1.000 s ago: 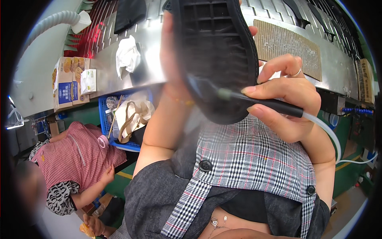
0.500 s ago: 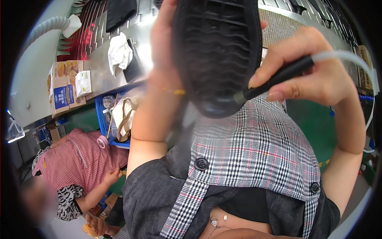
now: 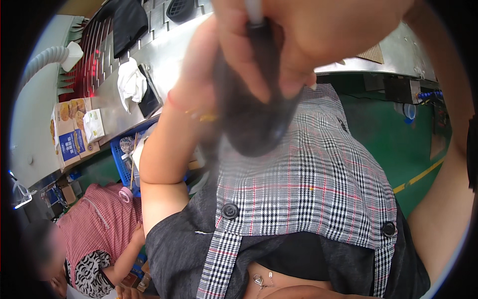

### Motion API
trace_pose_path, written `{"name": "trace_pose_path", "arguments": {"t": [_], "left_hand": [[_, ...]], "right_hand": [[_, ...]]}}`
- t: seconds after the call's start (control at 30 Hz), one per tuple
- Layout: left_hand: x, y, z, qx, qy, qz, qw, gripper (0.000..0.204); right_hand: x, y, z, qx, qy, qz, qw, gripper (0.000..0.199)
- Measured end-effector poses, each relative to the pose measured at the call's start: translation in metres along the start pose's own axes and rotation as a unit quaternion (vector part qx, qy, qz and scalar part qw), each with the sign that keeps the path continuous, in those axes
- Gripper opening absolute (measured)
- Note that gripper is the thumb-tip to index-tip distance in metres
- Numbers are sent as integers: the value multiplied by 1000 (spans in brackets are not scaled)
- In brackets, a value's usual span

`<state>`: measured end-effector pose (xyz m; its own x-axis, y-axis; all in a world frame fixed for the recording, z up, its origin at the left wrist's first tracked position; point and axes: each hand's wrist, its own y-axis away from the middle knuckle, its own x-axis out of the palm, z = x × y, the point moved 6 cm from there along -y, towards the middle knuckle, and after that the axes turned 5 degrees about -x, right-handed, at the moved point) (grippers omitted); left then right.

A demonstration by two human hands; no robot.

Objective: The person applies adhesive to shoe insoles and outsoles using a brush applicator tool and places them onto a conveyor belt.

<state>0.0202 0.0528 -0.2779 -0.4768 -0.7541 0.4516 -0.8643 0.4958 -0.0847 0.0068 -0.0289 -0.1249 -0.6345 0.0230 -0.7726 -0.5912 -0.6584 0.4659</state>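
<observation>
A dark shoe (image 3: 251,137), blurred by motion, is held up in front of my checked apron. My left hand (image 3: 196,72) grips it along its left side, the fingers partly out of sight behind it. Over the shoe comes my right hand (image 3: 318,37), closed round a black pen-shaped tool (image 3: 261,42) with a pale tube at its upper end. The tool points down toward the shoe; its tip is smeared, and I cannot tell whether it touches.
A metal bench carries a white cloth (image 3: 130,82), a phone (image 3: 149,99) and a printed carton (image 3: 74,134). On the slatted conveyor (image 3: 102,37) lie a black piece (image 3: 128,27) and a black sole (image 3: 180,9). A blue basket (image 3: 121,162) and a co-worker (image 3: 99,214) are at left.
My right hand has swung left and up over the shoe, turning the tool from slanting to nearly upright. The shoe has shifted slightly, and its ridged sole no longer shows clearly.
</observation>
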Motion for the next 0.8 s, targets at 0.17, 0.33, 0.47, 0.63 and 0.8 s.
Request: {"name": "trace_pose_path", "arguments": {"t": [0.17, 0.33, 0.47, 0.63, 0.8], "left_hand": [[38, 5, -23, 28, -249, 56, 966, 37], [19, 2, -1, -202, 153, -17, 967, 70], [13, 3, -15, -97, 256, 33, 961, 69], [26, 15, -36, 50, 377, 93, 920, 73], [38, 18, -41, 105, 372, 84, 918, 72]], "right_hand": [[-12, 5, -5, 97, 102, -82, 987, 11], [-29, 13, -3, 181, 212, -169, 945, 11], [-58, 48, -22, -247, 31, -400, 882, 16], [-4, 28, -49, -272, -287, -507, 766, 19], [2, 25, -25, -323, -276, -600, 678, 18]]}}
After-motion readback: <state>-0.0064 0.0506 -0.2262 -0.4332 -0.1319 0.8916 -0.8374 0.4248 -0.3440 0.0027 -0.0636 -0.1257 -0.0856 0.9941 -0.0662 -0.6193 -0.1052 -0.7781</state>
